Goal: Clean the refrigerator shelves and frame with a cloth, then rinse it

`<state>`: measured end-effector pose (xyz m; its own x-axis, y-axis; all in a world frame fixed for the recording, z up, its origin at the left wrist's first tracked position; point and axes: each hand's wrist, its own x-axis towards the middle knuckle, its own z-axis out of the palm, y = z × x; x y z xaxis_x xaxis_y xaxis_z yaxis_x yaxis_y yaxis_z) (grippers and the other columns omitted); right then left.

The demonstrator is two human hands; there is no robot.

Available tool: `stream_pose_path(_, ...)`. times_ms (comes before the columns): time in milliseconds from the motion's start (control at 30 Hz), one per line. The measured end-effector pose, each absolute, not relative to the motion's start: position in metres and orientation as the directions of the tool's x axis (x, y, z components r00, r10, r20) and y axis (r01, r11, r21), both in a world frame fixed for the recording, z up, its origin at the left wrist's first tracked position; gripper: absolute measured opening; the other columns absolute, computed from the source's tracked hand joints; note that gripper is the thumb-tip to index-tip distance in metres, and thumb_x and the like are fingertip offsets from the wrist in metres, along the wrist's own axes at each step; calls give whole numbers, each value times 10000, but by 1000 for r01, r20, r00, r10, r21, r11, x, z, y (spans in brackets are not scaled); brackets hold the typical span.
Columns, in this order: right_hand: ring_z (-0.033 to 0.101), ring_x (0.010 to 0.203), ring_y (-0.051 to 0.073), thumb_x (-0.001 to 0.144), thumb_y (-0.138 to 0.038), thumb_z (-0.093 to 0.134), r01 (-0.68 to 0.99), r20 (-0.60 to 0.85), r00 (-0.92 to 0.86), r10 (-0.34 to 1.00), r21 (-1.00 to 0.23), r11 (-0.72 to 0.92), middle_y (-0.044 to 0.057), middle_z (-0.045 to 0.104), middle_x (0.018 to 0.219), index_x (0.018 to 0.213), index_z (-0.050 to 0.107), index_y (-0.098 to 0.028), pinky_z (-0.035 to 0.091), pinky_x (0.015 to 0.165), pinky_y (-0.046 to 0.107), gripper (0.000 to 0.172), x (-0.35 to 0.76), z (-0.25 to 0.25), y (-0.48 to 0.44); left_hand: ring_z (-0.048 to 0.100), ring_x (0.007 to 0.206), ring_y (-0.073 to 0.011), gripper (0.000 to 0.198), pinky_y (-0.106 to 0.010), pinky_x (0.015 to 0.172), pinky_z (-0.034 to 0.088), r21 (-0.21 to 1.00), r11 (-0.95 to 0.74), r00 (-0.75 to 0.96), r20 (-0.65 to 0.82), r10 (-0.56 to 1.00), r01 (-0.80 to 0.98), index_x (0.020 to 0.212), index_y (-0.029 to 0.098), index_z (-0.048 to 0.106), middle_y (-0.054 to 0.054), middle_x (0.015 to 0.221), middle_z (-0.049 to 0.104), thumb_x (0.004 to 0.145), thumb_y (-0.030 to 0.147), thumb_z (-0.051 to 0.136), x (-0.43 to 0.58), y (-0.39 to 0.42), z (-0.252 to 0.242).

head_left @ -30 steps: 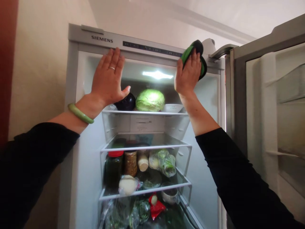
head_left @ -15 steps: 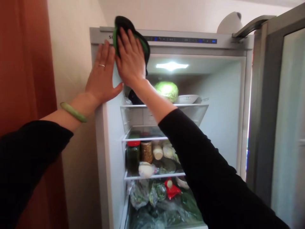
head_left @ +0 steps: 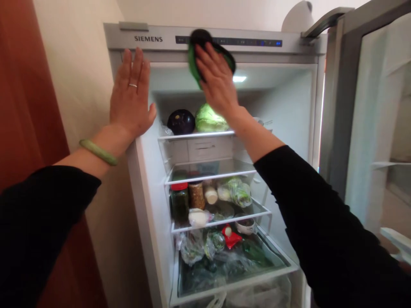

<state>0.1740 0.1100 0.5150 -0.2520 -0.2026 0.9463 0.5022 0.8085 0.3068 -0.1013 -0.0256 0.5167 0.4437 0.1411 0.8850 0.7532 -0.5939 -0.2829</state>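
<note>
My right hand (head_left: 218, 81) presses a green and black cloth (head_left: 196, 64) flat against the top front strip of the fridge (head_left: 160, 53), over part of the dark display panel (head_left: 250, 42). Its fingers lie outstretched on the cloth, which looks slightly blurred. Against the fridge's upper left front edge rests my left hand (head_left: 130, 96), palm in, fingers straight and thumb apart, holding nothing. A ring is on one of its fingers and a green bangle (head_left: 98, 152) circles the wrist. Just above the left fingertips the SIEMENS lettering (head_left: 148, 39) shows.
The fridge door (head_left: 343, 107) stands open at the right. Inside, a dark eggplant (head_left: 180, 122) and a green cabbage (head_left: 208, 119) sit on the top shelf. Lower down are a red-lidded jar (head_left: 180, 203), bagged vegetables (head_left: 192, 248) and a drawer. A wooden panel (head_left: 28, 107) borders the left.
My right hand and the cloth have moved right along the top strip, uncovering the lettering. My left hand stays at the left edge. The view has shifted, showing more lower shelves.
</note>
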Motion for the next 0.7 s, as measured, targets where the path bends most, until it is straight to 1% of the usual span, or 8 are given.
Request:
stream_pose_path(33, 163, 1623, 85, 985, -434, 309, 550, 965, -208, -162, 252, 796, -134, 326, 1688, 1565, 472, -379, 128, 1337, 357, 605, 196, 510, 123, -93, 1639, -345, 905, -532, 1351, -209, -288, -601, 449, 883, 134, 746, 1575, 312, 444, 250, 1677, 199, 744, 578, 685, -103, -25, 517)
stream_pose_path(100, 156, 1625, 110, 991, -409, 255, 589, 982, -118, -145, 187, 786, -35, 333, 1703, 1587, 437, -214, 116, 1335, 425, 653, 240, 500, 151, -89, 1638, -339, 925, -520, 1354, -207, -315, -589, 473, 871, 131, 744, 1591, 327, 419, 273, 1671, 173, 739, 564, 695, -107, -24, 518)
stream_pose_path(133, 164, 1620, 115, 989, -410, 234, 582, 989, -45, -143, 142, 801, 0, 346, 1701, 1579, 430, -178, 107, 1326, 437, 663, 261, 496, 166, -94, 1637, -337, 947, -510, 1356, -206, -328, -575, 483, 865, 135, 749, 1601, 329, 403, 281, 1671, 150, 734, 560, 705, -108, -23, 518)
stream_pose_path(233, 149, 1609, 141, 952, -491, 251, 551, 990, 137, -39, -43, 833, 52, 312, 1717, 1587, 379, -157, 68, 1296, 422, 730, 315, 486, 206, -112, 1633, -337, 982, -502, 1356, -212, -326, -573, 477, 869, 132, 752, 1605, 334, 396, 297, 1667, 131, 709, 553, 736, -110, -20, 519)
stream_pose_path(400, 95, 1602, 189, 933, -460, 298, 442, 916, 374, 147, -315, 840, 15, 226, 1746, 1608, 318, -203, -5, 1272, 464, 723, 338, 487, 227, -116, 1637, -337, 974, -531, 1343, -228, -387, -551, 519, 849, 100, 739, 1638, 372, 311, 316, 1666, 52, 760, 548, 696, -112, -16, 519)
stream_pose_path(500, 80, 1607, 204, 989, -441, 274, 449, 889, 430, 156, -361, 817, 61, 202, 1752, 1604, 312, -174, -8, 1271, 512, 671, 307, 501, 210, -114, 1642, -327, 980, -517, 1352, -215, -418, -512, 534, 840, 96, 750, 1657, 365, 262, 301, 1679, 13, 792, 580, 670, -113, -15, 518)
stream_pose_path(567, 131, 1612, 215, 1027, -431, 256, 528, 902, 412, 130, -353, 772, 64, 242, 1742, 1588, 357, -193, 38, 1288, 531, 618, 275, 514, 190, -112, 1643, -324, 992, -516, 1360, -193, -411, -489, 523, 845, 113, 769, 1661, 351, 258, 281, 1691, 19, 796, 606, 671, -112, -15, 518)
stream_pose_path(700, 272, 1598, 214, 1053, -367, 285, 704, 961, 275, 30, -222, 675, 13, 365, 1695, 1524, 478, -263, 163, 1331, 483, 519, 207, 531, 143, -102, 1643, -334, 1010, -526, 1367, -175, -337, -544, 469, 875, 120, 768, 1618, 337, 372, 237, 1703, 144, 726, 620, 753, -111, -16, 519)
